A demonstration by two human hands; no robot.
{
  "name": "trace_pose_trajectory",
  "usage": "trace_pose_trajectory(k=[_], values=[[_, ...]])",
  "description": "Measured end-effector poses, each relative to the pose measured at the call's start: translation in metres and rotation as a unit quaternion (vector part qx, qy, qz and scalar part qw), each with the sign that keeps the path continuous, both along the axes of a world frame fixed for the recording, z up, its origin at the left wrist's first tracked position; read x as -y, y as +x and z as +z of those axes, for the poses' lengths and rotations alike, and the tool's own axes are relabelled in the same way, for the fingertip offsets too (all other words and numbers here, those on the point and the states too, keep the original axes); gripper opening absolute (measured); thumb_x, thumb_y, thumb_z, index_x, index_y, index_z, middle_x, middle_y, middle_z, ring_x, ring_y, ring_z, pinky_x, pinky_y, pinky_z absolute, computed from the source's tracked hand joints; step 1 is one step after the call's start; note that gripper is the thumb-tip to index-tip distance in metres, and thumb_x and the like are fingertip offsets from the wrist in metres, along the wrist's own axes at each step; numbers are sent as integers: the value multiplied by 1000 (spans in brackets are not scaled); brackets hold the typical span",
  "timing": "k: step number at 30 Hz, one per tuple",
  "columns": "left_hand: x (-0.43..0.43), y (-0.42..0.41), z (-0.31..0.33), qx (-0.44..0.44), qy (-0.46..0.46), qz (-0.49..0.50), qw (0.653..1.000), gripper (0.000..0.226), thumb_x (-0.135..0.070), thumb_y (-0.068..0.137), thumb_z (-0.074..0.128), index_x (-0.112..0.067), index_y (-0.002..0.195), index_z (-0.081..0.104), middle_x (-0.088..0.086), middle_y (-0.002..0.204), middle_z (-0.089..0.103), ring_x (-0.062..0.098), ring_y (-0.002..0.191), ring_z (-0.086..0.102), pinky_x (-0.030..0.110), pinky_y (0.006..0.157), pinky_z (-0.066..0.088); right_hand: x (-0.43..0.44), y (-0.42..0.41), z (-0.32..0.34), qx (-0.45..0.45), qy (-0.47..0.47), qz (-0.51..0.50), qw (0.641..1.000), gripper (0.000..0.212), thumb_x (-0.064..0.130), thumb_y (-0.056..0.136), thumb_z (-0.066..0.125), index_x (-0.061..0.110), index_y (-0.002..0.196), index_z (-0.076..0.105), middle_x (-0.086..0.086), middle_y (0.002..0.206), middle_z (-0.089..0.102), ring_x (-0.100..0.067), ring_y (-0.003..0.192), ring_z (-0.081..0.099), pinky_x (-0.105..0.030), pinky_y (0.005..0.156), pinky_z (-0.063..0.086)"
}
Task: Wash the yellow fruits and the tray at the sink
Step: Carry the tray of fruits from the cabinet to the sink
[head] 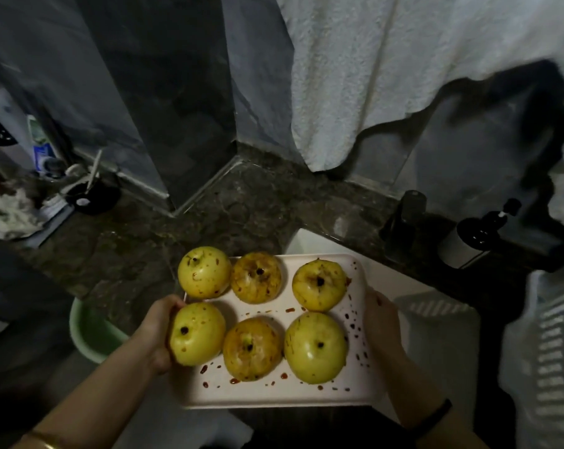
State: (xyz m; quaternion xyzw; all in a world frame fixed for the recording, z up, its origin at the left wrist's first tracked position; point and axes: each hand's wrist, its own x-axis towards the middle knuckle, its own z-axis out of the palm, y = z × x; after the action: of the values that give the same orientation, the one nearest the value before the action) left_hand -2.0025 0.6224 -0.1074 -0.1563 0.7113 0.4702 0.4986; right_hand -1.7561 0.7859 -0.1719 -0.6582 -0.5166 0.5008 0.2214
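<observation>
Beyond the tray, a large white towel (371, 76) hangs against a grey wall, above a dark stone surface (241, 215). Behind and to the right of the tray we see the white sink (310, 243). A dark tap (407, 215) and a pump bottle (468, 238) stand past the tray's far right corner. A green basin (92, 335) sits low to the tray's left.

The white tray (274, 393) is held level at the sink's near edge, carrying six yellow fruits (315, 346) in two rows of three.

We judge that washing has not begun. The fruits are smeared brown, red-brown spots (355, 325) dot the tray, and no water is running. Rinsing each fruit and then the tray is all left to do.

The left hand (159, 325) grips the tray's left rim, thumb against the near-left fruit. The right hand (382, 322) grips the right rim. Both forearms reach forward from the tray's near side.
</observation>
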Motion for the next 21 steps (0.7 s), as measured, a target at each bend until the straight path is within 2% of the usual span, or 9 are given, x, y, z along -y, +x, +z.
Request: trace_pose_trajectory(k=[2,5,7,11,15,19,21], values=[[-1,-3,-5,-1,-1,9,1000,24,-23,84,45,-14,61,45,12,51,52,29,62,48,33,59,40,-4,-7,-4,-4,-5,-11,1000,36,24,99,38,17,66,51,-9,75,59,-25,77,58,-37,73,44],[-2,-12,-13,4,-6,19,1000,23,-23,86,44,-14,64,45,12,51,54,29,63,47,32,60,40,-8,-18,-15,-8,0,4,1000,36,28,97,38,18,67,53,-13,78,64,-30,79,62,-44,78,51],[-1,-19,-18,10,-18,24,1000,23,-23,86,43,-14,65,45,13,57,53,29,64,47,32,61,40,-10,-27,-21,-4,-9,15,1000,35,26,98,39,16,67,53,-13,77,64,-29,78,62,-43,76,51],[-5,-41,-31,13,-43,9,999,26,-24,88,43,-13,65,45,12,48,53,29,64,47,33,59,38,-12,-47,-33,-19,-18,26,999,35,23,100,38,5,75,54,-16,77,60,-25,74,57,-31,66,43],[-13,-68,-44,17,-55,-11,998,26,-26,92,42,-10,73,48,16,72,51,30,67,48,36,61,40,-9,-70,-42,-42,-41,6,998,31,16,99,39,5,73,52,-13,76,58,-24,73,54,-31,68,43],[-23,-99,-59,7,-67,-28,997,26,-31,93,43,-10,80,51,19,80,55,33,71,51,38,62,43,-6,-93,-52,-23,-30,-10,999,32,9,97,39,7,65,41,-10,64,46,-20,64,43,-29,57,30],[-29,-110,-65,-6,-66,-42,997,29,-30,95,42,-7,83,54,19,80,56,33,71,52,36,62,43,-6,-104,-57,-10,-17,-15,1000,36,9,97,39,10,61,38,-7,62,45,-20,63,42,-29,57,29]])
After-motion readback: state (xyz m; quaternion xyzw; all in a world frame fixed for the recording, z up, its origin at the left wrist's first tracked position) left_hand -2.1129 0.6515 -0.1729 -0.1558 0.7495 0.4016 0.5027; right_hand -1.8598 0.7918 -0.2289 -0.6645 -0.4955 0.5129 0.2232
